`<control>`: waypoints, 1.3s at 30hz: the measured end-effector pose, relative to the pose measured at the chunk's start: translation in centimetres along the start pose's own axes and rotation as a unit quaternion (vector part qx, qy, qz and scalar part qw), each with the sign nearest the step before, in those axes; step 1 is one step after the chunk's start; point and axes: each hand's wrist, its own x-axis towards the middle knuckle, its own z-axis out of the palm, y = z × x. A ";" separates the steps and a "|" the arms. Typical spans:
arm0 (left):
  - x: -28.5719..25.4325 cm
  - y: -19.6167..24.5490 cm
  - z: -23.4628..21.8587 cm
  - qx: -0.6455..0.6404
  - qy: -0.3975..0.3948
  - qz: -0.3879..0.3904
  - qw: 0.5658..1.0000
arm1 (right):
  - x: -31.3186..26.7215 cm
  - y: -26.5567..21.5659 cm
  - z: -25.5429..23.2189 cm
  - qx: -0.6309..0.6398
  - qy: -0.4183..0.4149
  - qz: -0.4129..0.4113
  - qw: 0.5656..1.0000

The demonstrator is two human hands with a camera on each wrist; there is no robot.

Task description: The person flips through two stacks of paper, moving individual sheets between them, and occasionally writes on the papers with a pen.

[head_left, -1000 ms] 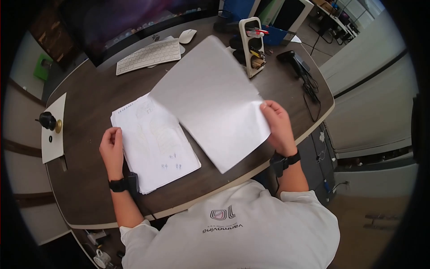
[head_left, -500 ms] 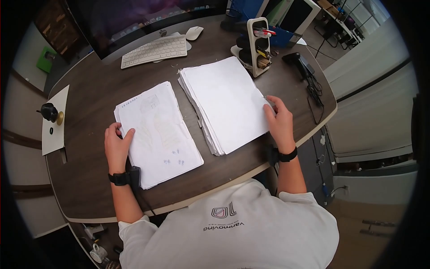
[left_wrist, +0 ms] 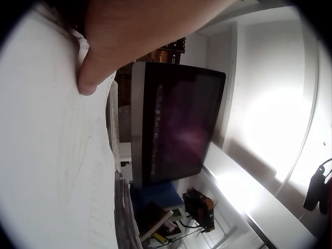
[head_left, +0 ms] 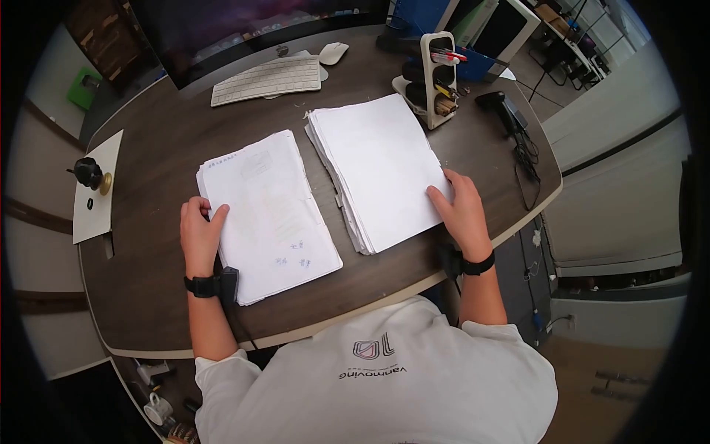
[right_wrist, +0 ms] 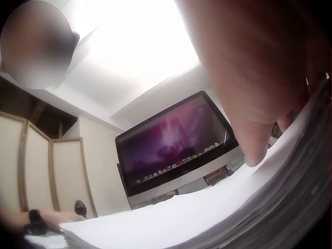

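Now that the white paper raised a second ago is down, two stacks lie flat, side by side. Left hand [head_left: 200,243] relaxed, thumb on the handwritten white paper stack [head_left: 270,214]; right hand [head_left: 466,214] part-open, thumb touching the blank-topped white paper stack [head_left: 373,170]; firmness of either hold unclear. Dark wood-grain desk [head_left: 155,163] beneath; pale panels [head_left: 617,214] beyond.

right hand [right_wrist: 254,78] on a thick white paper stack [right_wrist: 166,218], 1 lit monitor [right_wrist: 174,137] behind
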 end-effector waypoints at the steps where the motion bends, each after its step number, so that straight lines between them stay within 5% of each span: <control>1: 0.1 -0.1 -0.1 -0.004 -0.005 0.000 1.000 | -0.1 -0.1 0.0 0.007 -0.004 0.006 1.000; 6: 0.3 -0.8 0.2 -0.037 0.009 0.027 0.999 | 0.0 0.1 -0.3 0.001 -0.005 0.003 1.000; 9: 0.5 -0.7 -0.3 -0.048 0.029 0.065 0.996 | 0.0 -1.3 -0.5 -0.041 0.111 -0.084 0.989; 12: 0.4 -0.2 -1.1 -0.068 0.024 0.057 0.996 | -0.8 -5.5 -1.0 0.107 0.086 -0.052 0.989; 15: 0.3 -0.1 -1.5 -0.032 0.047 0.073 0.996 | -1.8 -8.1 0.1 0.185 0.009 -0.167 0.968; 21: 0.0 0.8 -1.6 -0.016 0.061 0.035 0.997 | -2.8 -10.2 1.8 0.229 -0.081 -0.240 0.940; 28: 0.2 0.7 -0.6 0.053 -0.023 -0.049 0.997 | -3.1 -11.0 2.3 0.282 -0.141 -0.252 0.915; 37: 0.4 -0.1 -0.7 -0.022 0.004 0.064 0.998 | -3.7 -11.7 3.4 0.313 -0.214 -0.257 0.889; 39: 0.7 0.1 -1.0 -0.158 0.014 0.047 0.986 | -3.7 -11.6 3.4 0.318 -0.212 -0.264 0.885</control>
